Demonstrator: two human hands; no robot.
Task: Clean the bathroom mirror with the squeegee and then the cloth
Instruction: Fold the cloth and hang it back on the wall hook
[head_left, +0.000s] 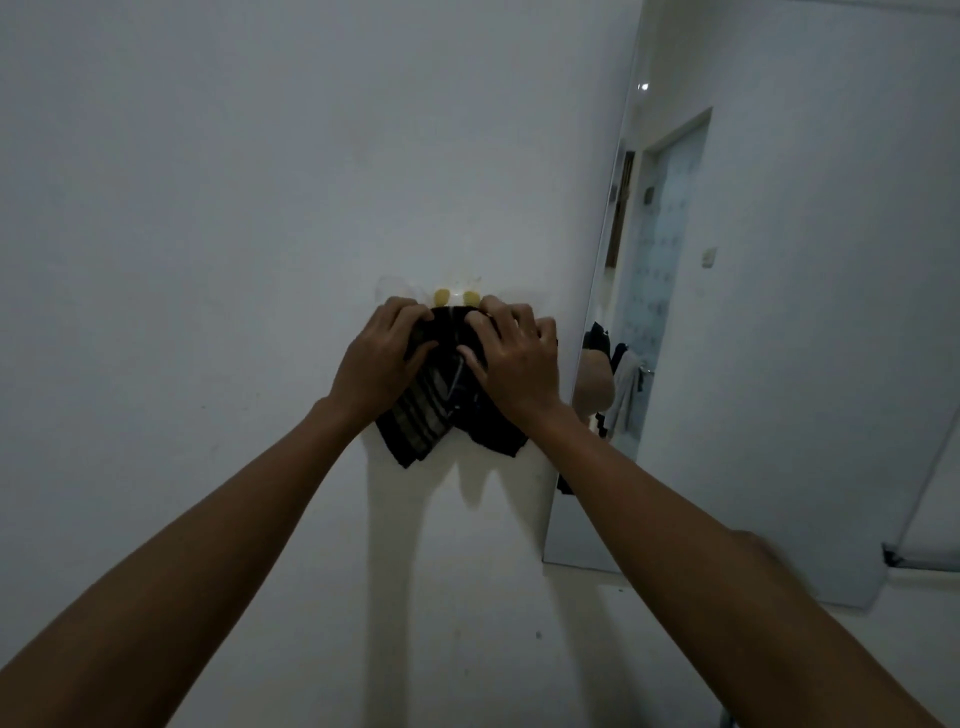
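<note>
I have both hands on the dark striped cloth (441, 395) at the wall hook (457, 297), left hand (382, 358) and right hand (511, 364) each closed in a grip on its folds. The mirror (779, 364) sits just to the right. A hard tug could tear the hook loose; a slack grip could drop the cloth.

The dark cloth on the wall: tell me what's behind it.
Behind the cloth only two yellow hook tips show above its top edge. Both hands and the cloth cover the rest.
</note>
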